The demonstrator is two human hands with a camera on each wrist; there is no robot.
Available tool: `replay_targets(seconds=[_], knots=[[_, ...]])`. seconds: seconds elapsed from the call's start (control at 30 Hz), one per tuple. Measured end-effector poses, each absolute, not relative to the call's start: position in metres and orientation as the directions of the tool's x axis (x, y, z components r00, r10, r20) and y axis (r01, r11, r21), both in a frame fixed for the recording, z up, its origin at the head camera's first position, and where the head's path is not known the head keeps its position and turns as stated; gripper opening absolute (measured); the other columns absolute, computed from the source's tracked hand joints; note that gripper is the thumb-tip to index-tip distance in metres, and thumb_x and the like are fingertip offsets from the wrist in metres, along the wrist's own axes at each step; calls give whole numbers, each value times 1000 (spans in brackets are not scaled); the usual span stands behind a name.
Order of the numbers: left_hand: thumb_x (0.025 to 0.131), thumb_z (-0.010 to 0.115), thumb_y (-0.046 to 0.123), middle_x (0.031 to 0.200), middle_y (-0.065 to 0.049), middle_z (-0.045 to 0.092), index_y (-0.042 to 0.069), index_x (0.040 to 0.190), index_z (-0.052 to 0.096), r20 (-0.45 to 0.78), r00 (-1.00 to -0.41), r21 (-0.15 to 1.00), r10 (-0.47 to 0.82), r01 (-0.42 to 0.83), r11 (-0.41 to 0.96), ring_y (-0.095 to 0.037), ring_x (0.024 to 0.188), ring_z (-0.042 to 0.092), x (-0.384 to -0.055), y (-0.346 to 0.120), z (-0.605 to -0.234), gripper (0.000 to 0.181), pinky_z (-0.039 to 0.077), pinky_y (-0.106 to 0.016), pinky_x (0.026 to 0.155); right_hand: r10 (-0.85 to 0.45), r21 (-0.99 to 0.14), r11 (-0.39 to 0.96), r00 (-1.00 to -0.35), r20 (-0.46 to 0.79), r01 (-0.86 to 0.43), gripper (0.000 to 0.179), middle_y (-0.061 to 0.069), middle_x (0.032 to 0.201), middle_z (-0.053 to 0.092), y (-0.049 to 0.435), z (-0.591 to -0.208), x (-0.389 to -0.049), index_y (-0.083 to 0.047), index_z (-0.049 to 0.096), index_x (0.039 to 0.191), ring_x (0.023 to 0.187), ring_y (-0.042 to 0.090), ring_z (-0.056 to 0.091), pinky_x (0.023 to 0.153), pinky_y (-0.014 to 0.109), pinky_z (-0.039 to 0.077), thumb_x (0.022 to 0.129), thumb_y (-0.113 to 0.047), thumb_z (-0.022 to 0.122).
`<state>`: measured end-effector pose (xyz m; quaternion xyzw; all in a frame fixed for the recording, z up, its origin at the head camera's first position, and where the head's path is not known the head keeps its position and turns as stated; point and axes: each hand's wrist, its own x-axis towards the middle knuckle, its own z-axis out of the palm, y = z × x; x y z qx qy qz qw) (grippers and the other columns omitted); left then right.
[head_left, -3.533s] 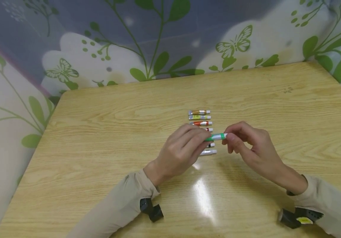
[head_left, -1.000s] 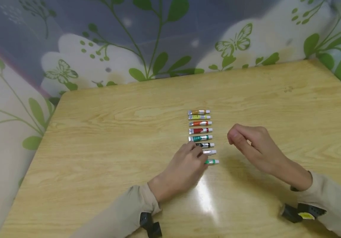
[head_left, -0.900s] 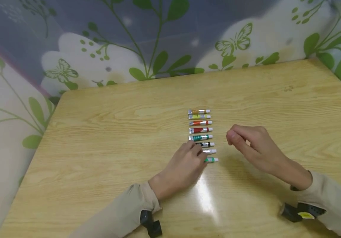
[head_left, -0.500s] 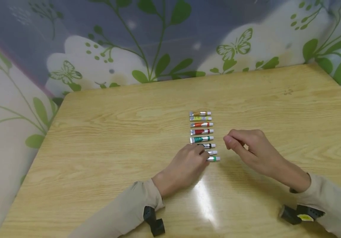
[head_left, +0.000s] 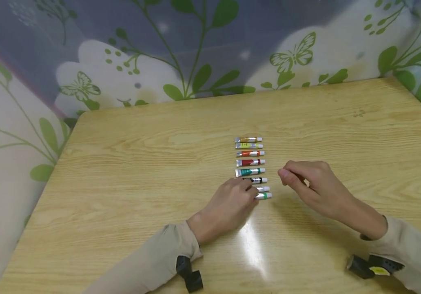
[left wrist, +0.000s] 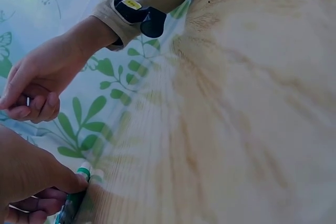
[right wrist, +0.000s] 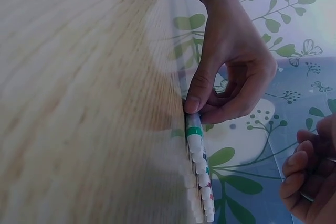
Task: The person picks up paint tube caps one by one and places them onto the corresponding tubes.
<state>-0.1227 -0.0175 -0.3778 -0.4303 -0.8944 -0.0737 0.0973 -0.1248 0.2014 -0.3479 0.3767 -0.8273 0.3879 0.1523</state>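
My left hand [head_left: 230,204] pinches a bright green paint tube [head_left: 263,196] at the near end of a row of small tubes. Its white cap points right, and the fingers hide the tube's left part. In the right wrist view, thumb and fingertips grip this tube [right wrist: 193,124] close over the tabletop. Just behind it lie a silver-white tube [head_left: 263,189] and a black-banded tube [head_left: 258,180], both partly covered by the left hand. My right hand [head_left: 317,183] hovers right of the row, fingers loosely curled, with nothing seen in it.
Farther back in the row lie a dark green tube [head_left: 250,172], a red tube [head_left: 251,162], an orange tube [head_left: 250,153], a yellow tube [head_left: 249,145] and an ochre tube [head_left: 248,139]. The wooden table [head_left: 140,163] meets a leaf-patterned wall covering [head_left: 232,49].
The bright green tube, earlier held up between both hands, is now down at the row's near end. The left hand has slid it slightly back toward the silver-white tube; the right hand let go.
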Motion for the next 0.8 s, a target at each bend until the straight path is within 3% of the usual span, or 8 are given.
replay_targets(seconds=[0.53,0.8], knots=[[93,64,20,89,-2,66,9,95,73,237,-600,-1,764,787,617,-17,84,64,-122,-21,-377,14,52,-30,77,-515,-520,411,-662,545,-749,27,-17,65,39,202,-350,-127,-19,52,75,55,-3,33,48,12,29,101,-12,51],[93,64,23,91,-2,67,8,97,72,253,-616,74,746,781,620,-16,86,63,-121,-22,-372,17,50,-31,82,-516,-514,410,-656,551,-754,27,-16,65,40,203,-350,-129,-18,53,75,55,-3,34,48,12,29,101,-12,51]])
